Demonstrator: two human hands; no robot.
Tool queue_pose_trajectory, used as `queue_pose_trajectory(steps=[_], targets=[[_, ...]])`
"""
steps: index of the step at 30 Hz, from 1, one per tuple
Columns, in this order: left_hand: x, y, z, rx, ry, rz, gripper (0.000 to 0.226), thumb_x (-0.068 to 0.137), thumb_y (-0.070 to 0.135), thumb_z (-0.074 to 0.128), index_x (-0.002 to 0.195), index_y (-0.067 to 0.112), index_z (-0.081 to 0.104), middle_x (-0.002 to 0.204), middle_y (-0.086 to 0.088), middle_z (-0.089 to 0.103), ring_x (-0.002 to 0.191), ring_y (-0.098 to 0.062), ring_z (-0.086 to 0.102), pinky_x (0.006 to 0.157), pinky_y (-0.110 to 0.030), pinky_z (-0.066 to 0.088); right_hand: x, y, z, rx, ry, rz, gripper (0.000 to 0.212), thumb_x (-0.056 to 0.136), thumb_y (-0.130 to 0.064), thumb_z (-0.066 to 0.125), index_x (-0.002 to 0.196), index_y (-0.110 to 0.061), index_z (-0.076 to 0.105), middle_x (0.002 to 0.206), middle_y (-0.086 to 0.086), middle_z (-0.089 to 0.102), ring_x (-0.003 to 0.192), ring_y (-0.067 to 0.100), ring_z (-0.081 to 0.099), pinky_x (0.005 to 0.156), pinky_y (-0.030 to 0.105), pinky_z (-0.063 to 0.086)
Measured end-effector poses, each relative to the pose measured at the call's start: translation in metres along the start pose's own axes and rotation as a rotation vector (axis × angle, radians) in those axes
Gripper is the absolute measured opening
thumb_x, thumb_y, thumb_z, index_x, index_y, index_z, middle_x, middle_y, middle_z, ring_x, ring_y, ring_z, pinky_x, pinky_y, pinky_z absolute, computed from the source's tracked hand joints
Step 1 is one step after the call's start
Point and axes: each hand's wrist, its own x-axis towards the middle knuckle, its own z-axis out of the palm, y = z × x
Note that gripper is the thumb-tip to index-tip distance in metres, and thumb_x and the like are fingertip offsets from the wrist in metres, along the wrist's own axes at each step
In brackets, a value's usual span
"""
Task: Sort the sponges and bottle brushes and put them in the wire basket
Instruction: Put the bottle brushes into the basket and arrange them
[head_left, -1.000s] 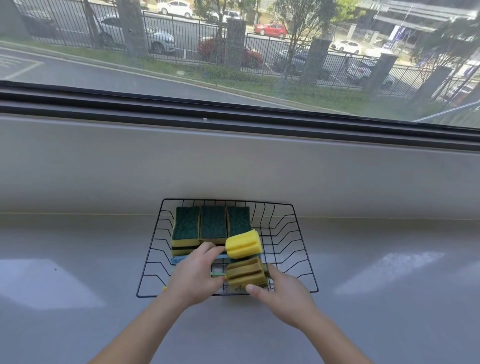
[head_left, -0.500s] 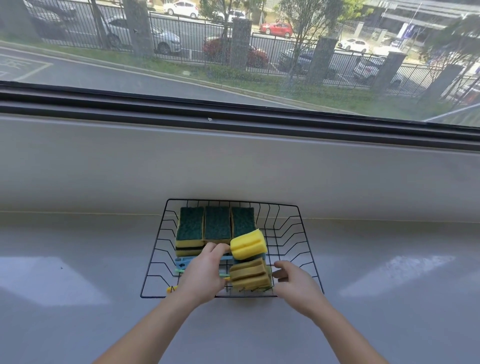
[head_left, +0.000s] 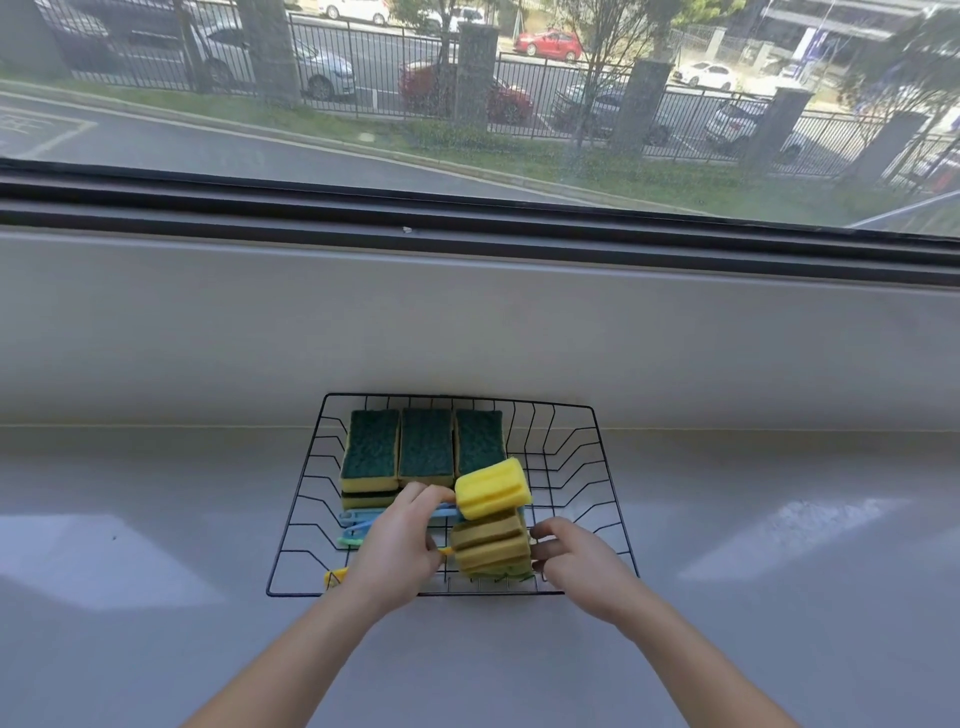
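Right hand (head_left: 584, 569) moved in since last frame: fingertips now against right side of brown brush head (head_left: 491, 551). Left hand (head_left: 395, 551) unchanged. Grey counter (head_left: 779, 571) carries wire basket (head_left: 467, 400), back edge at wall. Inside: three green-topped sponges (head_left: 426, 447) in back row, fourth sponge (head_left: 366, 500) under left one. Yellow brush head (head_left: 491, 488) rests on brown one, front right. Left hand curled over brush handles (head_left: 358, 517), gripping them. Right fingers loosely bent, holding nothing.
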Motion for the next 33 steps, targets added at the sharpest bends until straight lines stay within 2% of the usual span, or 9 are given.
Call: queue_pose_trajectory(steps=[6,9,11,14,18,23,26,28,33], targets=[[-0.003,0.001,-0.002,-0.013,-0.022,0.017,0.061,0.076,-0.002,0.071,0.12,0.035,0.052,0.111,0.018,0.045,0.069,-0.007,0.06,0.068,-0.027,0.053,-0.003,0.002,-0.002,0.006,-0.075,-0.002,0.049,0.083,0.002,0.04,0.128,-0.018,0.049,0.129,-0.006,0.069,0.119,0.021,0.061,0.098,0.043,0.051],[-0.002,0.002,-0.002,-0.008,-0.026,0.019,0.062,0.076,-0.001,0.072,0.12,0.036,0.051,0.11,0.019,0.044,0.068,-0.007,0.06,0.067,-0.025,0.052,-0.003,0.004,-0.005,-0.006,-0.148,-0.023,0.047,0.084,0.003,0.039,0.125,-0.016,0.049,0.129,-0.007,0.07,0.121,0.029,0.06,0.084,0.039,0.047],[-0.003,0.002,-0.002,-0.003,-0.032,0.018,0.062,0.076,0.0,0.073,0.121,0.036,0.051,0.111,0.018,0.044,0.068,-0.007,0.061,0.068,-0.026,0.053,-0.002,0.005,-0.007,0.027,-0.164,-0.022,0.052,0.085,0.006,0.04,0.131,-0.016,0.048,0.13,-0.005,0.07,0.124,0.033,0.059,0.083,0.036,0.044],[-0.002,0.002,-0.004,-0.001,-0.033,0.013,0.063,0.076,0.001,0.074,0.123,0.035,0.05,0.112,0.018,0.045,0.068,-0.005,0.061,0.07,-0.028,0.054,-0.002,0.003,-0.008,0.033,-0.097,-0.016,0.059,0.086,-0.001,0.046,0.141,-0.024,0.045,0.127,-0.006,0.071,0.115,0.025,0.066,0.089,0.037,0.052],[-0.004,0.002,-0.005,0.004,-0.045,-0.021,0.066,0.076,0.006,0.074,0.127,0.037,0.047,0.118,0.017,0.048,0.069,-0.004,0.062,0.068,-0.024,0.054,-0.006,0.002,-0.003,-0.131,-0.03,-0.061,0.063,0.085,-0.019,0.052,0.147,-0.029,0.043,0.122,-0.008,0.067,0.105,0.013,0.064,0.073,0.022,0.051],[-0.003,0.003,-0.008,-0.032,-0.017,-0.008,0.069,0.073,0.018,0.079,0.13,0.038,0.046,0.122,0.02,0.047,0.078,-0.002,0.062,0.07,-0.017,0.05,-0.006,0.003,-0.002,-0.171,0.046,-0.086,0.059,0.087,-0.013,0.053,0.144,-0.025,0.047,0.122,-0.006,0.062,0.111,0.014,0.059,0.088,0.03,0.055],[-0.005,0.003,-0.012,-0.024,-0.002,-0.009,0.07,0.073,0.017,0.079,0.131,0.036,0.045,0.122,0.021,0.044,0.081,-0.003,0.062,0.076,-0.026,0.054,-0.007,0.003,-0.004,-0.127,0.052,-0.094,0.059,0.085,-0.013,0.056,0.142,-0.024,0.047,0.122,-0.006,0.061,0.113,0.014,0.059,0.088,0.034,0.056],[-0.008,0.001,-0.015,0.027,0.028,-0.008,0.064,0.074,0.02,0.079,0.127,0.035,0.047,0.121,0.02,0.043,0.08,-0.005,0.061,0.077,-0.03,0.055,-0.006,0.003,-0.005,-0.073,0.075,-0.092,0.057,0.085,-0.012,0.057,0.141,-0.024,0.048,0.121,-0.005,0.061,0.112,0.015,0.06,0.084,0.033,0.056],[-0.015,0.0,-0.017,0.139,0.105,-0.03,0.024,0.08,0.032,0.073,0.09,0.036,0.051,0.097,0.018,0.047,0.076,-0.009,0.056,0.064,-0.031,0.051,0.0,-0.003,-0.01,0.069,0.237,-0.099,0.046,0.089,-0.005,0.048,0.131,-0.022,0.057,0.113,-0.008,0.065,0.096,0.017,0.063,0.067,0.029,0.055]])
